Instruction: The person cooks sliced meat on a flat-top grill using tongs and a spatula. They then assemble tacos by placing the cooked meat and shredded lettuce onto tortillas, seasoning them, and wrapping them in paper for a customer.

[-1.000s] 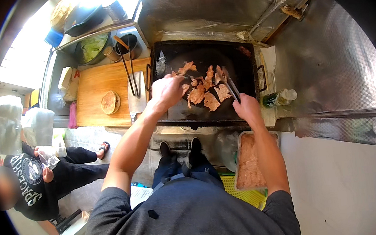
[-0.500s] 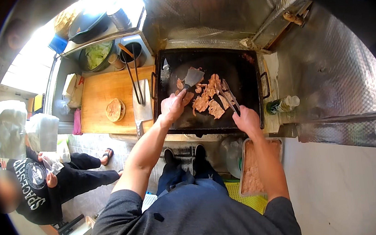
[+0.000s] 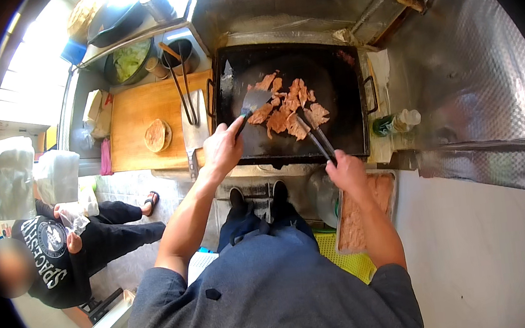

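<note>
My left hand is closed round the dark handle of a spatula, whose flat metal blade lies against pieces of meat on the black griddle. In my right hand is a pair of metal tongs. Their tips reach into the right side of the meat; whether they pinch a piece I cannot tell. The slices are browned and spread in a loose heap across the middle of the griddle.
Left of the griddle, a wooden board bears round flatbread, a cleaver and other tongs. A green bottle stands at right. Below my right arm sits a tray of raw meat. Another person stands at left.
The spatula has swung down and left, its blade now flatter against the meat. The tongs have shifted left and down, deeper among the pieces. Some slices have moved.
</note>
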The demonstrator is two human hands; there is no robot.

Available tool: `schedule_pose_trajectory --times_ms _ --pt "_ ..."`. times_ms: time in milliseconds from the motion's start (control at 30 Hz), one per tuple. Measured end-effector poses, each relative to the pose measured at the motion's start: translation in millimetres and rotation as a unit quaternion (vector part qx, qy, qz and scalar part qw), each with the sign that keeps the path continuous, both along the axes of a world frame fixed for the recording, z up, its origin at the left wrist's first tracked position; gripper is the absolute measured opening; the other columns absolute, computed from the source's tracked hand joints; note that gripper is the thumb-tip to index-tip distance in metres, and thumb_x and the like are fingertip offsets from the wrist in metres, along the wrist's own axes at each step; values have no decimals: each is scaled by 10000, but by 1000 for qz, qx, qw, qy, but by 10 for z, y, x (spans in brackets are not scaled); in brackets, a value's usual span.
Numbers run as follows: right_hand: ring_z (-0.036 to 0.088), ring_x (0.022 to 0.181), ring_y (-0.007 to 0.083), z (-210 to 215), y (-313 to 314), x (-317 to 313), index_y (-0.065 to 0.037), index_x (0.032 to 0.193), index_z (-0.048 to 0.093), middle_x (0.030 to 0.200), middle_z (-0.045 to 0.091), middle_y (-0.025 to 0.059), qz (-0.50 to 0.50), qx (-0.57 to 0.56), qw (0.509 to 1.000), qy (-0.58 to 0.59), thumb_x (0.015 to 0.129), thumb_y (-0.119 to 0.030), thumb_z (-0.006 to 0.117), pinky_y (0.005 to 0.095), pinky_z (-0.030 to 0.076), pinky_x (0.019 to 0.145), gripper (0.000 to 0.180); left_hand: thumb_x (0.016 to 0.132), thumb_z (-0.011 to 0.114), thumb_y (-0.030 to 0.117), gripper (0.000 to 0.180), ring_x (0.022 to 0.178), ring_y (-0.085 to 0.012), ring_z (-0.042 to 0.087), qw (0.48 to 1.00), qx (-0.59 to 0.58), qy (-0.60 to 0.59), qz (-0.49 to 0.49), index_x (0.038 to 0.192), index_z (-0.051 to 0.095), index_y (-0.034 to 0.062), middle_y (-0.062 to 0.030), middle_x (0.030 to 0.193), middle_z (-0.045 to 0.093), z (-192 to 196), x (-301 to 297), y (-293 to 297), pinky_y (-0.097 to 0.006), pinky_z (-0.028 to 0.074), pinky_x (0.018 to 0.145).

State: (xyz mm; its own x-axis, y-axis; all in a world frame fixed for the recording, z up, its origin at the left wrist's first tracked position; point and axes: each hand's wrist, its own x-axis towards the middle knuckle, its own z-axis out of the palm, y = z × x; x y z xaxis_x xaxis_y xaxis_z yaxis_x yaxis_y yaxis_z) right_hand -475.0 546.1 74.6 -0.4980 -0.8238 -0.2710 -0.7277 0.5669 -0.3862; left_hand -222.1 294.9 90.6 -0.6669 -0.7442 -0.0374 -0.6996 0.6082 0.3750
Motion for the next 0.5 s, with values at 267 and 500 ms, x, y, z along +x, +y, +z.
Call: schedule_pose_trajectory --times_ms 267,500 --pt "708 851 481 -51 -19 -19 15 967 640 872 725 284 -45 16 999 1 925 -323 645 570 566 781 341 918 625 126 500 721 -384 704 997 -5 -2 -70 1408 657 217 -209 883 687 -787 -218 43 -476 578 674" --pt "704 822 490 -131 -21 -36 16 975 641 837 721 278 -66 -5 998 -10 918 -303 642 582 562 777 324 915 629 129 533 806 -393 697 999 18 12 -50 1442 624 207 -217 940 666 -357 -267 37 -495 567 712"
